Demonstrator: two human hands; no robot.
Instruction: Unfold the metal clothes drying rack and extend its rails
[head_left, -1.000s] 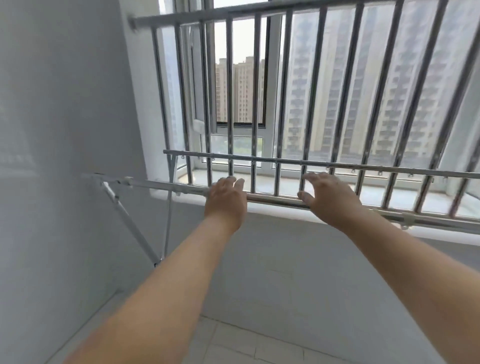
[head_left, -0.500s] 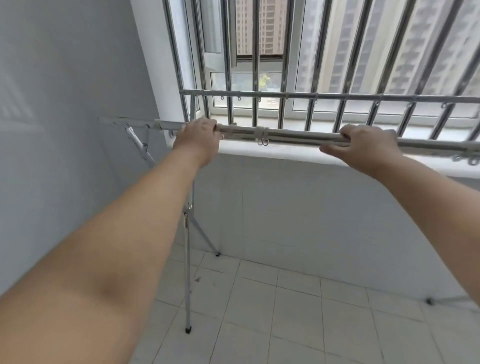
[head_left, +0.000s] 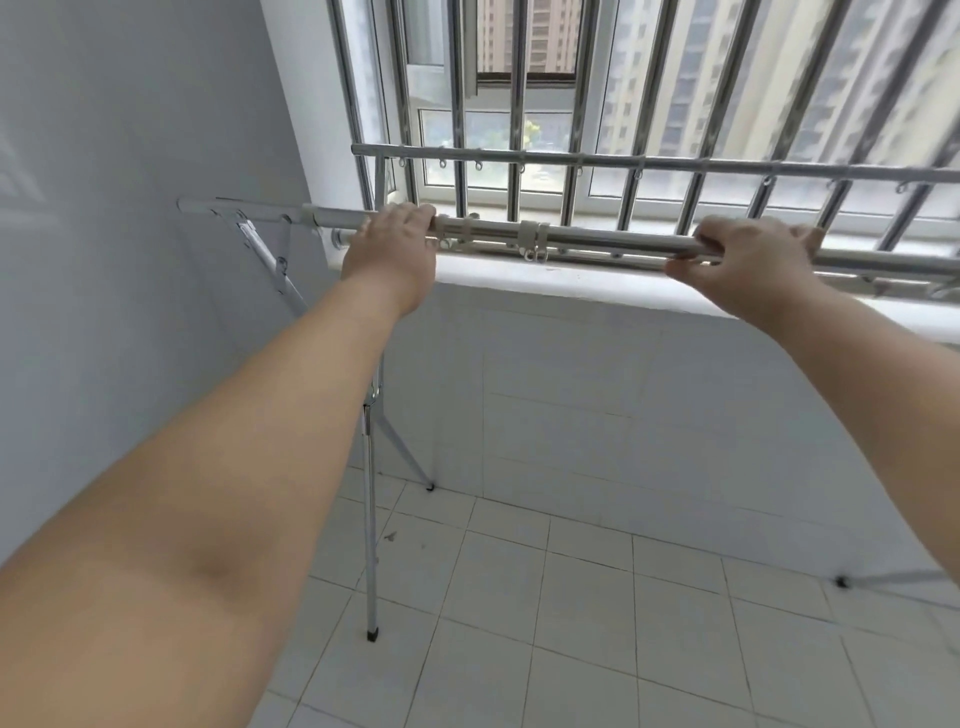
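Two bare forearms reach forward over the tiled floor (head_left: 571, 597). One rack leg (head_left: 370, 519) stands upright at about 6 o'clock from the left hand, its capped foot on the tiles; a second foot shows at 4 o'clock near the right edge. The left hand (head_left: 392, 254) is clenched over the near rail (head_left: 571, 240) of the metal drying rack, and the right hand (head_left: 748, 265) grasps the same rail, well apart, at 3 o'clock from the left. Between them sits a pale clip (head_left: 534, 241). Just beyond lies the white sill (head_left: 545, 280), then the far rail (head_left: 571, 161), level, with small hooks, in front of the window bars (head_left: 519, 104).
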